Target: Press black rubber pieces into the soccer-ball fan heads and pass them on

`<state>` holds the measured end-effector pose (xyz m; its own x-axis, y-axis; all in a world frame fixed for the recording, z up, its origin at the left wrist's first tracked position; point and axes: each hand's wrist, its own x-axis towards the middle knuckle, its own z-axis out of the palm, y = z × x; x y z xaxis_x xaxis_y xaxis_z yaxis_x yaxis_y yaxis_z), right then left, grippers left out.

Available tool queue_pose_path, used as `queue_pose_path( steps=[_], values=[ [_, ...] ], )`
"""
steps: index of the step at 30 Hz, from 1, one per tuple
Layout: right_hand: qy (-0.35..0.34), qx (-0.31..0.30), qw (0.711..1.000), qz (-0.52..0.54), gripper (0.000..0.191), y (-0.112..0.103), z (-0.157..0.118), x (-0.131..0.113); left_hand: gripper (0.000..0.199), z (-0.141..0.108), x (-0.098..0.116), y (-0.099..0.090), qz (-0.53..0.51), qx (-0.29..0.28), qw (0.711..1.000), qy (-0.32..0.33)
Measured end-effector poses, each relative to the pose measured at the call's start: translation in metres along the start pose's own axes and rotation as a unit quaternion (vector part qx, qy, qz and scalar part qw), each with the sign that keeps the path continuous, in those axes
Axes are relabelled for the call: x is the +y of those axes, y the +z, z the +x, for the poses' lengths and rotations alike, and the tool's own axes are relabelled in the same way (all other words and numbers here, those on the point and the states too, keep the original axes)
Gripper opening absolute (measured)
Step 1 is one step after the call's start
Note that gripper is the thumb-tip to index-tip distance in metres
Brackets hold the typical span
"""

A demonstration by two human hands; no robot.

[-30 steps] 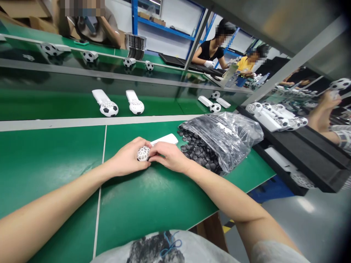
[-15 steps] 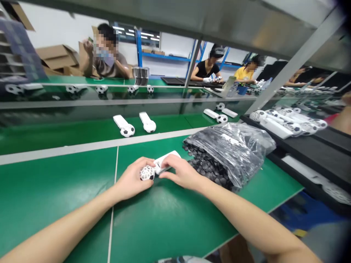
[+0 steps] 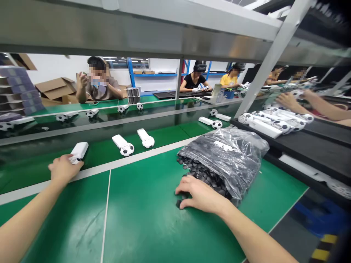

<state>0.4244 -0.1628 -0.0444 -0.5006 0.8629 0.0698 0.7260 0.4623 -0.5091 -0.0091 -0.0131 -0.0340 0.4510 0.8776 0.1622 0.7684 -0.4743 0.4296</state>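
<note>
At the left, my left hand (image 3: pixel 64 168) has its fingers wrapped round the ball end of a white device with a soccer-ball head (image 3: pixel 79 150), which lies on the green belt beyond the pale strip. The hand covers most of the ball. My right hand (image 3: pixel 200 193) reaches over small black discs (image 3: pixel 210 175) that spill from a clear plastic bag (image 3: pixel 233 153). Its thumb and forefinger are apart, with one loose black disc (image 3: pixel 178 204) beside the thumb tip. Whatever lies under the palm is hidden.
Similar devices (image 3: pixel 126 148) lie along the belt, and several more are piled on a black tray (image 3: pixel 307 144) at the right. A slanted metal post (image 3: pixel 270 62) rises near the tray. Co-workers (image 3: pixel 195 78) sit across the line; another person's hands (image 3: pixel 290 102) are at the far right.
My left hand has carried the device away from the middle of the table to the belt at the left. My right hand has let go of it and moved right to the black discs.
</note>
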Motion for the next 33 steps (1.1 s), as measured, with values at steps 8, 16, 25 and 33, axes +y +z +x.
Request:
queue_pose_path(
  steps=[8, 16, 25, 33],
  values=[
    [-0.016, -0.006, 1.000, 0.014, 0.022, 0.003, 0.000, 0.003, 0.058, 0.110, 0.105, 0.054, 0.135, 0.106, 0.984, 0.049],
    [-0.118, -0.013, 0.992, -0.043, 0.012, 0.021, 0.003, 0.000, 0.033, 0.196, 0.156, 0.122, 0.117, 0.023, 0.989, 0.090],
    [-0.041, -0.018, 0.999, -0.020, 0.017, 0.012, -0.002, 0.002, 0.053, 0.037, 0.225, 0.076, 0.117, -0.017, 0.983, 0.142],
    [-0.028, -0.016, 0.999, 0.020, 0.011, 0.010, -0.004, 0.001, 0.074, -0.030, 0.201, 0.085, 0.081, -0.116, 0.977, 0.156]
  ],
)
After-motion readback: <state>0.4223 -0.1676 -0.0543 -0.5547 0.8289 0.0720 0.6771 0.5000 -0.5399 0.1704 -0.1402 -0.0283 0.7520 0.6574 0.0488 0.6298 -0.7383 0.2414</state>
